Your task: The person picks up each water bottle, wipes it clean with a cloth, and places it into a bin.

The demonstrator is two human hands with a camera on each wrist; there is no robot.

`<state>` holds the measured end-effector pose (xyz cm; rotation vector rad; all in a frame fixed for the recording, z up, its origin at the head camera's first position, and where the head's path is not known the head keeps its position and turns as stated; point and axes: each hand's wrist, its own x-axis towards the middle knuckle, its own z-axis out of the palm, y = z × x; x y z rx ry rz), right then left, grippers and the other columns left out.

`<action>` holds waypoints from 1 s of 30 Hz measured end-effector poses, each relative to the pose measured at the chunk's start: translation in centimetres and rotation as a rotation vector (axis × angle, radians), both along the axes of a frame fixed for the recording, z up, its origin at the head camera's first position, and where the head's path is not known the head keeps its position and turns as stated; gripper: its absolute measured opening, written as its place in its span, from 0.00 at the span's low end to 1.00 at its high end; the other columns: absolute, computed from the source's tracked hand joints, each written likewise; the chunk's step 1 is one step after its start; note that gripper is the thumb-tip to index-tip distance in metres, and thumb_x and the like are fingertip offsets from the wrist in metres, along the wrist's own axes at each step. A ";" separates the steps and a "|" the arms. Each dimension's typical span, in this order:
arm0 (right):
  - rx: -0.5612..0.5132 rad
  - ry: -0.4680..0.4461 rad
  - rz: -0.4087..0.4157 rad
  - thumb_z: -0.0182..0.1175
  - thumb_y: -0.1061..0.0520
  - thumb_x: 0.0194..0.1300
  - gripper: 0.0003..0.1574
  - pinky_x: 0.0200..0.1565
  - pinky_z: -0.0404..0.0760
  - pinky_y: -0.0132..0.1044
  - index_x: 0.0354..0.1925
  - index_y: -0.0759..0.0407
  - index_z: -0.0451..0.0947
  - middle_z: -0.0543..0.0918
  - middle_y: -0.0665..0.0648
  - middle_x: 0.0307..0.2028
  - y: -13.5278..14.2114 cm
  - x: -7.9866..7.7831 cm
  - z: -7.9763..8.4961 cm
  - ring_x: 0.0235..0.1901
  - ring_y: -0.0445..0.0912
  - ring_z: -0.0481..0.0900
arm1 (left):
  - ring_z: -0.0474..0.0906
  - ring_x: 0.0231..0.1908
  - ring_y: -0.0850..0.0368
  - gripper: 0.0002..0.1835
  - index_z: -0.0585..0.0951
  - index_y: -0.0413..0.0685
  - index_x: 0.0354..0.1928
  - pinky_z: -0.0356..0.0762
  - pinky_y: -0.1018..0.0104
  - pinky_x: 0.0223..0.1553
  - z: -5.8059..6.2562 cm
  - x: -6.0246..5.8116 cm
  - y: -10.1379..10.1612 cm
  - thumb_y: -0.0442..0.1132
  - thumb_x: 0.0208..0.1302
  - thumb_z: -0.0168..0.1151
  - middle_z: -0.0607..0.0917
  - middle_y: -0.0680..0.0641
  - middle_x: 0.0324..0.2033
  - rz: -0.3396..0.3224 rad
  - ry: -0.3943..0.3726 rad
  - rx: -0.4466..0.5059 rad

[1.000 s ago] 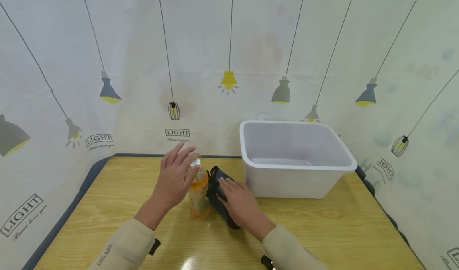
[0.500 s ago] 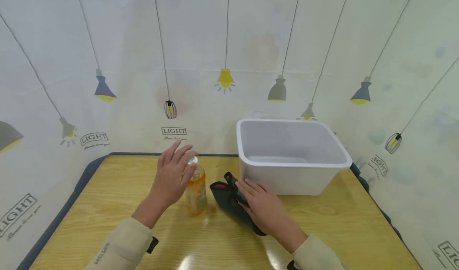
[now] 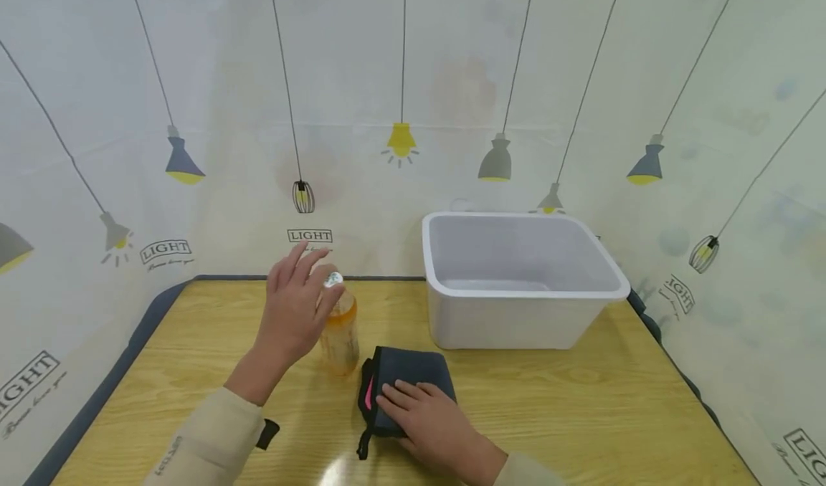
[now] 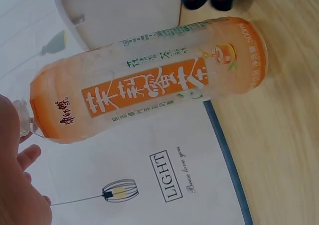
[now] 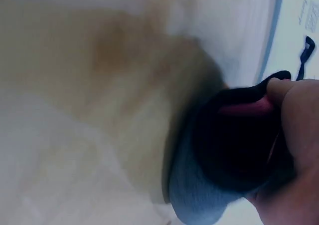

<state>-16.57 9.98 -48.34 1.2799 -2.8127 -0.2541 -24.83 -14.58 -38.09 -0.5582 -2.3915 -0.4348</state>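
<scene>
In the head view my left hand holds the white cap of a tea bottle between thumb and fingers. The bottle, clear with an orange label, stands on the table. The left wrist view shows the label of the bottle up close, with my fingers at its neck. Right of the bottle, my right hand grips a dark pouch with a pink lining and a short black strap. In the right wrist view the pouch gapes, and my hand pinches its edge.
A large white plastic bin stands at the back right of the wooden table, beyond the pouch. A pale wall covering printed with hanging lamps rises behind and at both sides.
My right hand has drawn the pouch away from the bottle, first rightward, then back toward me, and turned it so its broad dark face shows. My left hand stays at the bottle's cap.
</scene>
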 end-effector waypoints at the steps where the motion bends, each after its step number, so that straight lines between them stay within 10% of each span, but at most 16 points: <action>1: 0.005 0.014 0.029 0.54 0.35 0.68 0.39 0.64 0.72 0.40 0.73 0.41 0.59 0.65 0.44 0.72 -0.1 0.2 -0.2 0.70 0.41 0.65 | 0.53 0.73 0.43 0.14 0.77 0.48 0.49 0.51 0.44 0.68 0.2 0.0 -0.2 0.49 0.71 0.53 0.72 0.44 0.65 0.003 0.002 0.011; 13: -0.025 0.039 0.112 0.49 0.32 0.70 0.40 0.63 0.71 0.39 0.74 0.43 0.57 0.64 0.45 0.72 -1.3 1.1 -1.4 0.71 0.41 0.65 | 0.50 0.74 0.41 0.19 0.76 0.47 0.55 0.49 0.41 0.69 1.6 -0.2 -0.8 0.51 0.72 0.51 0.69 0.43 0.67 0.042 -0.036 0.008; 30: -0.131 -0.361 0.050 0.35 0.29 0.73 0.42 0.71 0.61 0.50 0.77 0.44 0.49 0.54 0.50 0.76 1.0 -0.7 2.5 0.75 0.46 0.56 | 0.46 0.75 0.42 0.22 0.77 0.42 0.53 0.48 0.38 0.68 4.7 -2.3 -1.8 0.53 0.73 0.50 0.69 0.40 0.67 0.073 -0.105 0.102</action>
